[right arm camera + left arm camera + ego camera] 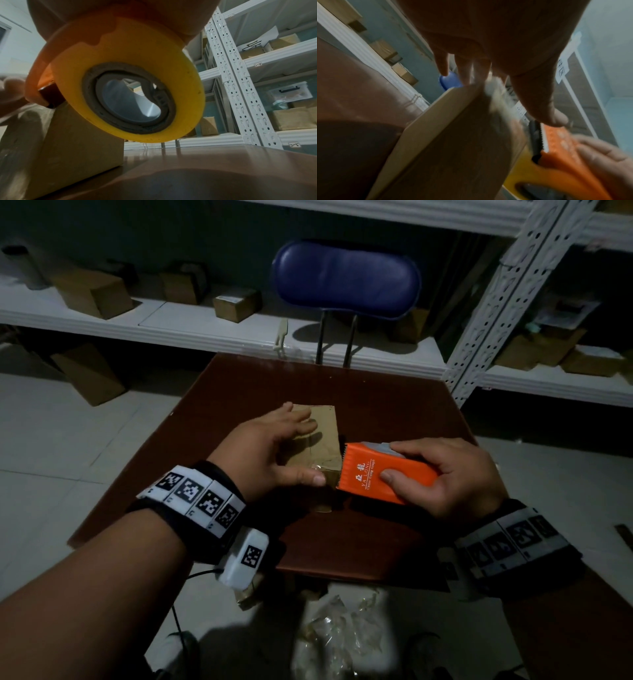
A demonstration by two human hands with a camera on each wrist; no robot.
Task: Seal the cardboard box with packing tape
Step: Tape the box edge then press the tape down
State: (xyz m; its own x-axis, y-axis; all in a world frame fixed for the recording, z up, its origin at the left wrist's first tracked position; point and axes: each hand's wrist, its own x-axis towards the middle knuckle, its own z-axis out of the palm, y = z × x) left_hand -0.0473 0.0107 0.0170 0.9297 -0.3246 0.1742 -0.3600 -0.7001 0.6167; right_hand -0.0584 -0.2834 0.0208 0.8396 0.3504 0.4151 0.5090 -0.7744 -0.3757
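Observation:
A small brown cardboard box [323, 436] lies on the dark red-brown table [394, 405]. My left hand [274, 446] rests flat on its top, fingers straight, thumb pressed against the near right edge. My right hand [442, 474] grips an orange tape dispenser [380, 474] whose toothed blade end meets the box's right edge. In the left wrist view the box [453, 142] fills the middle, with the dispenser's blade [537, 139] at its right corner. The right wrist view shows the yellow tape roll [130, 86] in the dispenser, above the box [68, 142].
A blue chair [346, 278] stands behind the table. White metal shelving [205, 323] with several cardboard boxes runs along the back and right. Crumpled clear plastic [339, 635] and a scrap of cardboard lie on the floor by the table's near edge.

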